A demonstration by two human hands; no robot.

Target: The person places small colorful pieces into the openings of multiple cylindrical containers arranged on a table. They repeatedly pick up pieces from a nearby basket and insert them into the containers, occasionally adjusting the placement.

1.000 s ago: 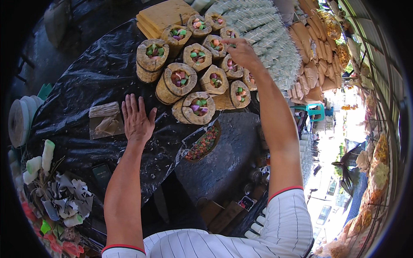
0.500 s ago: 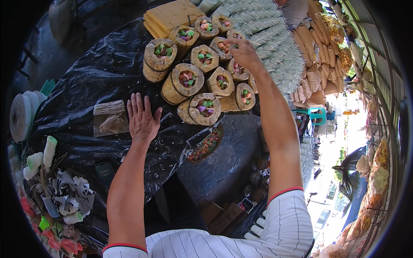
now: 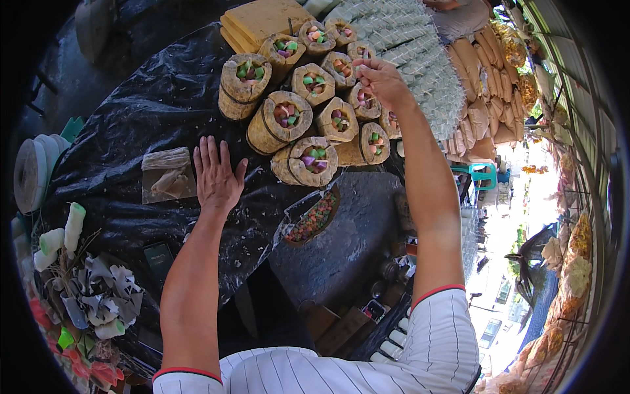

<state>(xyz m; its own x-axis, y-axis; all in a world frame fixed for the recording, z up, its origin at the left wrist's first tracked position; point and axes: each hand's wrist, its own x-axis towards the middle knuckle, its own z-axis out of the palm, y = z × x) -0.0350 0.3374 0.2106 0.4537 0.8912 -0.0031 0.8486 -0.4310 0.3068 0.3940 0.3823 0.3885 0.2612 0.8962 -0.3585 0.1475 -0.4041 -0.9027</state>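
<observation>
My left hand (image 3: 218,176) lies flat on the black plastic sheet (image 3: 131,115), fingers stretched out. Several thick tan tubes stand bunched in front of it, bound with dark bands and filled with green, purple and orange chunks. A large banded tube (image 3: 268,131) is among the nearest to this hand. My right hand (image 3: 386,82) hovers over the right side of the bunch, its thumb and fingertips pressed together. Whatever is in the pinch is too small to make out. Just below the fingertips are a tube (image 3: 340,77) and a smaller one (image 3: 363,105).
Beside my left hand rests a flat piece with pale strips (image 3: 168,184). Yellow slabs (image 3: 262,23) are stacked at the back, next to rows of wrapped pale pieces (image 3: 407,46). A basket of small coloured bits (image 3: 318,220) sits below the sheet's edge; a phone (image 3: 157,259) lies at left.
My right hand has drawn back slightly to the right from over a tube, its fingers now closer together. My left hand stays flat in place.
</observation>
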